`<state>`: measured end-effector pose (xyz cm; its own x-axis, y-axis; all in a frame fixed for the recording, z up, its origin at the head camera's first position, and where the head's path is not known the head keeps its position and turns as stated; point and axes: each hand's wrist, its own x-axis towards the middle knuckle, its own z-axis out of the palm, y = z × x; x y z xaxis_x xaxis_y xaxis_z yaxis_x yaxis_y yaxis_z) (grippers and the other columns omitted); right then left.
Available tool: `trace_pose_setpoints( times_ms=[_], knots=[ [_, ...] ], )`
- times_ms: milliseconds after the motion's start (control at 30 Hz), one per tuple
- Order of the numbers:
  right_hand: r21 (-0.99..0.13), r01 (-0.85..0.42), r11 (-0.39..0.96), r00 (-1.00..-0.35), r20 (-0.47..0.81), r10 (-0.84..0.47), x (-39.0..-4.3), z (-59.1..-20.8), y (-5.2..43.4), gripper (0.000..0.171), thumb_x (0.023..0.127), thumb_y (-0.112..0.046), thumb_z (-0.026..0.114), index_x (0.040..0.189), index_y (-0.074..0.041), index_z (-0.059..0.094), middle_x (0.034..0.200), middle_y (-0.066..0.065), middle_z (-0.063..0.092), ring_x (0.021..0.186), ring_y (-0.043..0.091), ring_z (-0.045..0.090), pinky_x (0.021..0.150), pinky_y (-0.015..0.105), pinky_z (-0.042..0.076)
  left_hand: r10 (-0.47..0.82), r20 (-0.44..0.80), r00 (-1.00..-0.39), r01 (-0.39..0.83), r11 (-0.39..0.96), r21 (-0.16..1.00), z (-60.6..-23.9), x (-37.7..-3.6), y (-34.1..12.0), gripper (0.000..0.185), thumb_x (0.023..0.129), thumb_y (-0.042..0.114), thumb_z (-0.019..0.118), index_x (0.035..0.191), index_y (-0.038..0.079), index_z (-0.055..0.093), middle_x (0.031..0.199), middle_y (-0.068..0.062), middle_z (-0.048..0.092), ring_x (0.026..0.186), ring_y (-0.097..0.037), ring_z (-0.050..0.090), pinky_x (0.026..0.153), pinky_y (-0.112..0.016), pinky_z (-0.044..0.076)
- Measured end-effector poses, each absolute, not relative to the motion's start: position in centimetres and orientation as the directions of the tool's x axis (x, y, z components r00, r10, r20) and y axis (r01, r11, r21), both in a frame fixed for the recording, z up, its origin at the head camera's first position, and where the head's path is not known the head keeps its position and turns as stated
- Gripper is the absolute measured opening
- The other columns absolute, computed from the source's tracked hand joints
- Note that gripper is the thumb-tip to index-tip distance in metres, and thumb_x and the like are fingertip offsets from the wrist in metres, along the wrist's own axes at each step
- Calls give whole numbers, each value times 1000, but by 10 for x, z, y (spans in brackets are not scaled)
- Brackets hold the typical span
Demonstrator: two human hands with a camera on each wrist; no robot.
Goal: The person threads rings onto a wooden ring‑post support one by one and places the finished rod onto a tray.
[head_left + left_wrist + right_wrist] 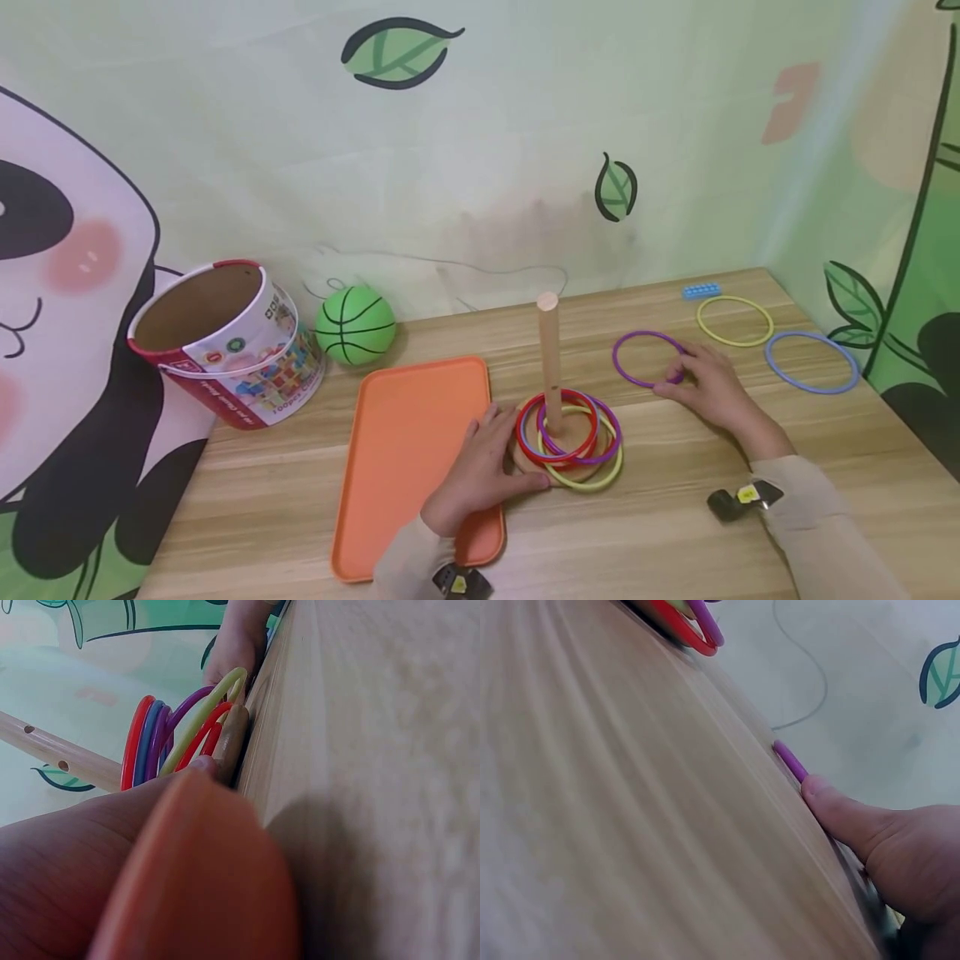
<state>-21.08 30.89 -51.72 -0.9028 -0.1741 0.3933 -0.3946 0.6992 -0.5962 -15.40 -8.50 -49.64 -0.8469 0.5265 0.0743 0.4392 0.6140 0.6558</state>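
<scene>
Right hand narrow: pinches a purple ring at its right edge, ring flat at table level, right of the wooden post and apart from it. Left hand wide: thumb and fingers spread, thumb touching the round base. Stacked rings in red, blue, purple and yellow sit around the post, uneven, some tilted. 2 more rings lie farther right: yellow ring, blue ring. Blue block just beside the yellow one. Orange tray left of the post; green ball and bucket behind it.
</scene>
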Motion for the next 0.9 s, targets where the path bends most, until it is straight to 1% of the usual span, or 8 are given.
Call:
trace_pose_setpoints(
  times_ms=[100,233,467,600,667,767,833,900],
  knots=[
    [-610,-372,700,-916,362,-171,-210,-516,308,22,84,-13,88,83,-7,67,134,44,54,130,61,43,113,73,20,528,74,-846,439,611,659,-496,-154,-85,101,84,52,86,163,11,40,167,-17,38,160,-43,13,124,-70,9],
    [-644,-321,695,-937,321,-136,-207,-514,306,26,86,-16,88,86,-4,64,138,46,49,132,63,38,113,73,23,530,67,-845,436,611,660,-495,-154,-85,101,84,52,87,163,11,39,167,-18,37,160,-43,13,124,-69,8],
    [-683,-276,676,-946,318,-65,-205,-510,305,34,85,-20,90,85,-2,60,130,37,55,127,58,46,108,68,34,533,68,-844,441,615,654,-495,-155,-84,101,84,52,86,164,11,39,167,-19,36,161,-42,12,124,-69,8],
    [-685,-285,670,-937,347,-43,-205,-509,303,35,83,-19,91,83,-3,60,117,29,59,113,48,53,96,57,40,533,67,-843,440,614,655,-495,-155,-85,101,84,52,86,163,11,39,167,-19,37,161,-42,12,124,-69,8],
    [-685,-286,670,-934,355,-36,-205,-510,302,36,82,-18,92,83,-4,60,115,27,60,111,46,54,94,54,41,533,67,-843,440,613,656,-495,-155,-85,101,84,52,86,163,11,39,167,-19,37,161,-42,12,124,-69,8],
    [-695,-287,659,-932,361,-26,-207,-511,302,36,80,-17,93,82,-4,60,119,30,61,116,50,54,98,59,42,533,67,-843,439,612,658,-496,-155,-85,101,84,52,86,163,10,39,167,-19,37,161,-43,12,124,-69,8],
    [-706,-294,644,-929,369,-19,-208,-511,302,36,79,-15,94,81,-4,60,127,34,60,125,56,51,105,66,40,533,69,-843,441,612,657,-497,-155,-86,102,84,52,86,164,10,39,167,-19,36,161,-43,12,124,-69,8],
    [-718,-302,627,-926,378,-12,-209,-512,302,35,78,-14,94,80,-4,60,132,37,58,130,59,48,107,69,38,531,73,-844,441,610,659,-497,-154,-86,102,84,52,86,164,9,39,167,-19,36,160,-43,12,124,-69,8]
  ],
)
